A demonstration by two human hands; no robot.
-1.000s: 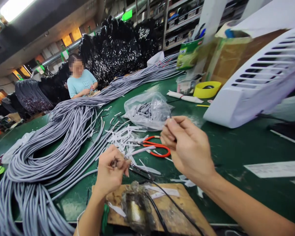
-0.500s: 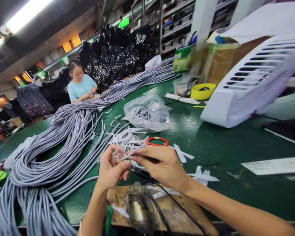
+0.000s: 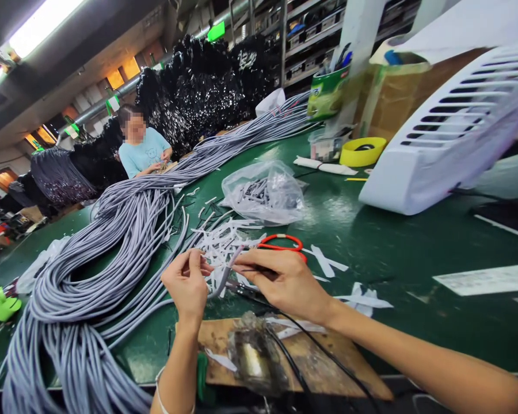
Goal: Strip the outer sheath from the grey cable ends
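Note:
My left hand (image 3: 187, 284) is closed, thumb and fingertips pinched together; whatever lies between them is too small to make out. To its right, my right hand (image 3: 287, 282) pinches near the end of a grey cable (image 3: 225, 279), which bends down and runs left behind my left wrist. A thin dark piece shows by the right fingertips. Beneath the hands, a wooden board (image 3: 323, 356) carries a worn metal block (image 3: 252, 356) wrapped in clear film, with black leads beside it. Red-handled scissors (image 3: 280, 238) lie just beyond the right hand, among white paper strips (image 3: 224, 241).
A thick bundle of grey cables (image 3: 125, 230) covers the table's left side. A plastic bag of small parts (image 3: 265, 192) lies ahead. To the right stand a white fan-like housing (image 3: 414, 178), a yellow tape roll (image 3: 362, 152) and a green can (image 3: 328, 95). Another person (image 3: 144, 149) sits across.
My hands have drawn apart slightly, the left moving left and the right shifting a little right. The cable now shows in a bend between them. The view has shifted slightly.

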